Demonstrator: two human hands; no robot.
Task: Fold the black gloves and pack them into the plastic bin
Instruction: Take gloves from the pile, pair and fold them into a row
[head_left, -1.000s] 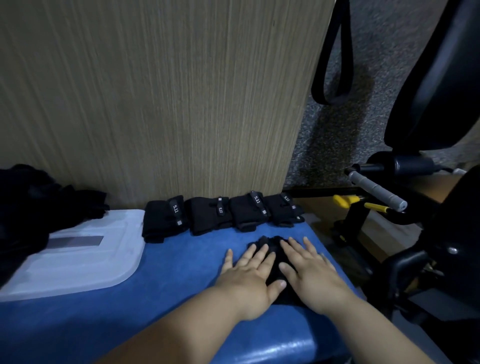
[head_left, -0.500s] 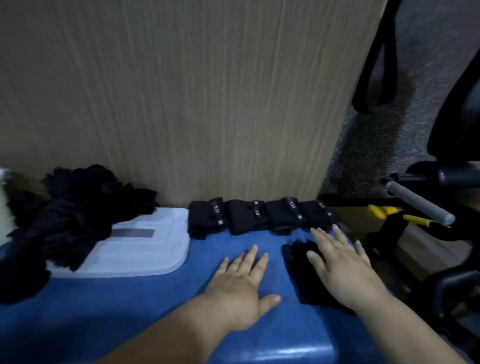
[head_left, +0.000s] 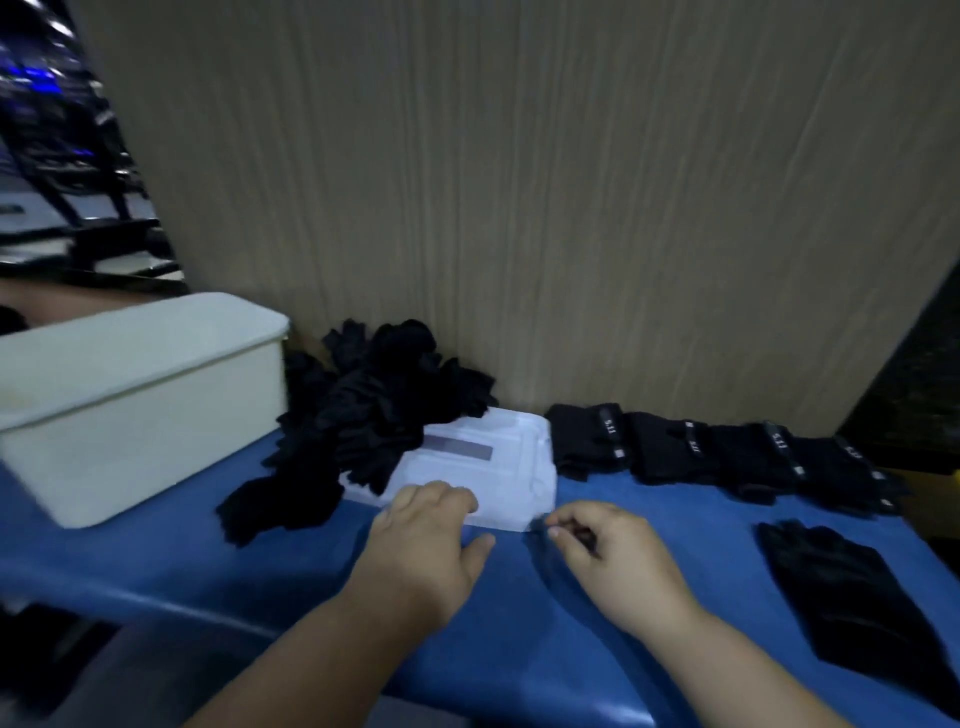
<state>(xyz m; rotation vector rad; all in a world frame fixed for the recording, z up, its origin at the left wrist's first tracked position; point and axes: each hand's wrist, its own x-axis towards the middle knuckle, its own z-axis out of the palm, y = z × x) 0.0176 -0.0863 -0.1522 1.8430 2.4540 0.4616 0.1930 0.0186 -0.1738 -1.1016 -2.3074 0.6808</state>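
Pile of loose gloves (head_left: 374, 410) sits up-left of both hands, left hand (head_left: 431, 540) nearer, fingers bent on the lid (head_left: 498, 467) edge; right hand (head_left: 613, 551) curled. Too blurry to tell if either grips anything.

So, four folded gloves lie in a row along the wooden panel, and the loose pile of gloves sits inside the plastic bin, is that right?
No. In the head view the loose pile of gloves sits outside the plastic bin, beside it on the blue table and partly over the white lid. The four folded gloves do lie in a row along the wooden panel.
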